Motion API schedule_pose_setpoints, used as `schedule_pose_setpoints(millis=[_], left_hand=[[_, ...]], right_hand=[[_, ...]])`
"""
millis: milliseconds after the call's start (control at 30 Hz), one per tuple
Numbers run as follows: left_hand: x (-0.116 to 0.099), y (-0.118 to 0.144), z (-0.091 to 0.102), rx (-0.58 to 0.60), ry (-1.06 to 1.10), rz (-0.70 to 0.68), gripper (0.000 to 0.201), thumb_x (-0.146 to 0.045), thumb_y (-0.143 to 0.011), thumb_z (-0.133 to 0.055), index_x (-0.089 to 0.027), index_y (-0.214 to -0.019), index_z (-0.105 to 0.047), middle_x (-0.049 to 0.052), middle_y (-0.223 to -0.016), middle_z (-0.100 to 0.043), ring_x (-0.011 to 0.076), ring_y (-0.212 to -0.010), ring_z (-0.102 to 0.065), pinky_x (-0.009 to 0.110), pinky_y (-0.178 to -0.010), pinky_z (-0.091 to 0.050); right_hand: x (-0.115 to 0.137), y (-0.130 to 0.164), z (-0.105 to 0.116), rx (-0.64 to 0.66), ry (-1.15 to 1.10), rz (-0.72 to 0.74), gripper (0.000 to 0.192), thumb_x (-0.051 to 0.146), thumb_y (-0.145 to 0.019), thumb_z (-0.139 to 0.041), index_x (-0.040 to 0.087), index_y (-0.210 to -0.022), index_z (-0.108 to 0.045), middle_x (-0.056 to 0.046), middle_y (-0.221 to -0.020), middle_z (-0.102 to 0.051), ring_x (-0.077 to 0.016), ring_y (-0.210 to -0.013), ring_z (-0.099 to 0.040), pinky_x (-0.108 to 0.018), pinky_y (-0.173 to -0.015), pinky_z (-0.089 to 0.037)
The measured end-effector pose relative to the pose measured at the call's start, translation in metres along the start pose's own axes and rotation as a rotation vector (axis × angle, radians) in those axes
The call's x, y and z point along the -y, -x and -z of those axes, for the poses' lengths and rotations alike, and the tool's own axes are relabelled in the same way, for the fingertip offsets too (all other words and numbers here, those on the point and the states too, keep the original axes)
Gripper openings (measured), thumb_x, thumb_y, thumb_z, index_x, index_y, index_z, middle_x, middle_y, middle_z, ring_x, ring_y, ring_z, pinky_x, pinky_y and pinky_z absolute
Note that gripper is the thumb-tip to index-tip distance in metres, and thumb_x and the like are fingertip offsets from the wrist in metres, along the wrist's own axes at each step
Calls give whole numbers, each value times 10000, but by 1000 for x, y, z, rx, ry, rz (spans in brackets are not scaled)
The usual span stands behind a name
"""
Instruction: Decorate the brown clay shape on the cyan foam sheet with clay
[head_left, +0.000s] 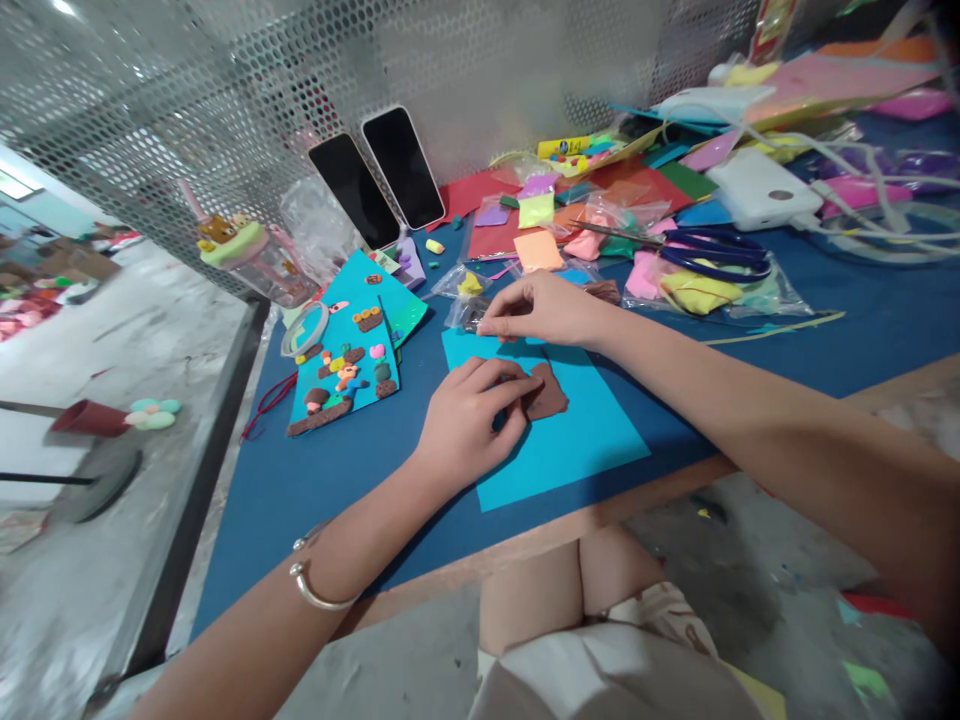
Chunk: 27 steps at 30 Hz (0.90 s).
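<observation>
A blue sheet of paper [577,450] lies near the table's front edge, with a flat, ragged-edged piece of brown clay [550,395] on it. My left hand [472,415] rests on the sheet, its curled thumb and fingers at the clay's left edge, holding it. Above the far edge of the paper, my right hand [544,308] is closed in a pinch. Its fingertips overlap a small clear plastic bag [472,314] with something dark inside; what sits between them is hidden. A little bag with yellow clay [470,284] is just behind.
Left stands a blue card with clay figures [349,360], near a clear tape roll [305,330]. Two phones [403,165] lean on the perforated metal panel. Bagged clay [701,291], scissors [712,252], a white power bank [765,190] and cables crowd the back right.
</observation>
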<state>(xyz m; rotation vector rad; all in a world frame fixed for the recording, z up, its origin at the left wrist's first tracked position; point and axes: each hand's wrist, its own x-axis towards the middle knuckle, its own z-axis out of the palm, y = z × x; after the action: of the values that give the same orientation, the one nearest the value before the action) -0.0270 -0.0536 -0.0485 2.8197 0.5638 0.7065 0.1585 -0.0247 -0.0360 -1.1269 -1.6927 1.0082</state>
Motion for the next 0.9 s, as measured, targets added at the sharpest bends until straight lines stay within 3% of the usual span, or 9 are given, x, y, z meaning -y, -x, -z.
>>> schedule_pose_setpoints(millis=[300,667,900], left_hand=[[4,3,4,37,-137,-102,253,-167,-883,-473,-207,-1012,-687,49,-1052,-677,204,-893,-585,354,-732,-446],[2,3,5,91,-220,-124,252,-174,-877,-476,-211,-1056,-649,51,-1093,-655,199,-945,-586,341,-730,-429],[2,4,5,59,-181,-119,252,-159,-864,-486,-184,-1060,-642,53,-1076,-664,201,-937,-589,351,-737,-433]], right_hand=[[-5,0,0,-11,72,18,181,354,-736,-690,176,-730,-723,-14,-692,-694,-135,-659,-622,-264,-610,-496],[-4,0,0,-10,13,-34,178,344,-697,-722,173,-745,-720,-15,-699,-688,-131,-657,-615,-263,-619,-511],[-11,-2,-1,12,12,-31,168,352,-697,-719,189,-736,-721,-8,-686,-685,-141,-660,-619,-271,-622,-506]])
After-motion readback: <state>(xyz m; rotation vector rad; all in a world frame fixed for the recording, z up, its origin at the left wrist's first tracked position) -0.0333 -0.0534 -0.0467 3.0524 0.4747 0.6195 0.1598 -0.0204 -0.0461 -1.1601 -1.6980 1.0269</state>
